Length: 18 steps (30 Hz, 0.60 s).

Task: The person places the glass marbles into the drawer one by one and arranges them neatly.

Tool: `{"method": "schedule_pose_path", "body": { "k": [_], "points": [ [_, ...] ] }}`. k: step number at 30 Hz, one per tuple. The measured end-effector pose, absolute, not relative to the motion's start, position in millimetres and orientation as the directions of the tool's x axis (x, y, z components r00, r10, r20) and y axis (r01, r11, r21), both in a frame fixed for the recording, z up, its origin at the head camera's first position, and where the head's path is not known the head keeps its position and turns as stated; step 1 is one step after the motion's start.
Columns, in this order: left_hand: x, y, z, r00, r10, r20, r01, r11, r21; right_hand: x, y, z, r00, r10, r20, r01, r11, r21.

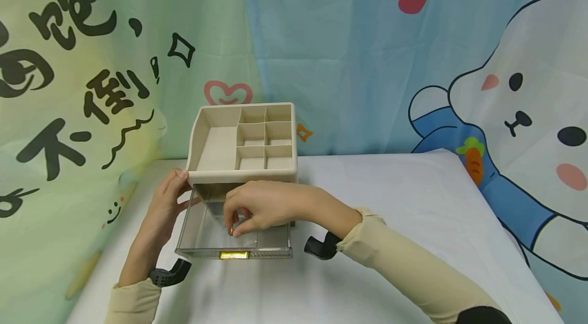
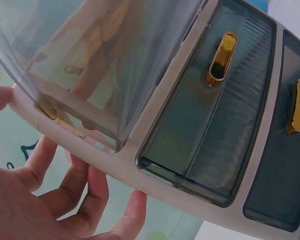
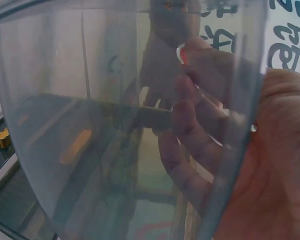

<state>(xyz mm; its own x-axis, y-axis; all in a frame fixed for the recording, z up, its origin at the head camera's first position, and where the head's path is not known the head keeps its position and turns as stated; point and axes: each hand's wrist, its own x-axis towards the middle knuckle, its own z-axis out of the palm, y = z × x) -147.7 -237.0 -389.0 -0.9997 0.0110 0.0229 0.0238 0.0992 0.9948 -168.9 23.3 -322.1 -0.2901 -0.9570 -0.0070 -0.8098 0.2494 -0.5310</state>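
A beige desktop drawer organizer [image 1: 242, 177] stands on the table with its clear top drawer [image 1: 275, 238] pulled out. My left hand [image 1: 167, 201] holds the organizer by its left side; in the left wrist view its bent fingers [image 2: 72, 187] touch the frame's edge. Inside the drawer, my right hand [image 1: 268, 206] pinches a small copper-brown piece [image 1: 230, 231] between thumb and fingertips. Through the drawer's clear wall, the right wrist view shows the piece [image 3: 182, 54] with a reddish face and pale rim. Its exact kind cannot be told.
The organizer's top has one large compartment [image 1: 216, 148] and several small ones [image 1: 277, 158]. Two smoky lower drawers with gold handles [image 2: 222, 59] are pushed in. A white cloth [image 1: 367, 186] covers the table, and a printed curtain [image 1: 321, 58] hangs behind it.
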Motion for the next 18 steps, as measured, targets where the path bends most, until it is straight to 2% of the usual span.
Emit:
{"method": "schedule_pose_path", "body": {
  "k": [10,18],
  "points": [
    [-148,-238,-389,-1.0,0.013,0.026,0.027,0.096,0.995,-168,15,-327,-0.26,-0.959,-0.116,-0.768,0.278,-0.577],
    [-148,-237,-389,-1.0,0.014,0.022,0.024,0.091,0.996,-167,10,-333,-0.229,-0.96,-0.163,-0.781,0.281,-0.558]
  ]
}}
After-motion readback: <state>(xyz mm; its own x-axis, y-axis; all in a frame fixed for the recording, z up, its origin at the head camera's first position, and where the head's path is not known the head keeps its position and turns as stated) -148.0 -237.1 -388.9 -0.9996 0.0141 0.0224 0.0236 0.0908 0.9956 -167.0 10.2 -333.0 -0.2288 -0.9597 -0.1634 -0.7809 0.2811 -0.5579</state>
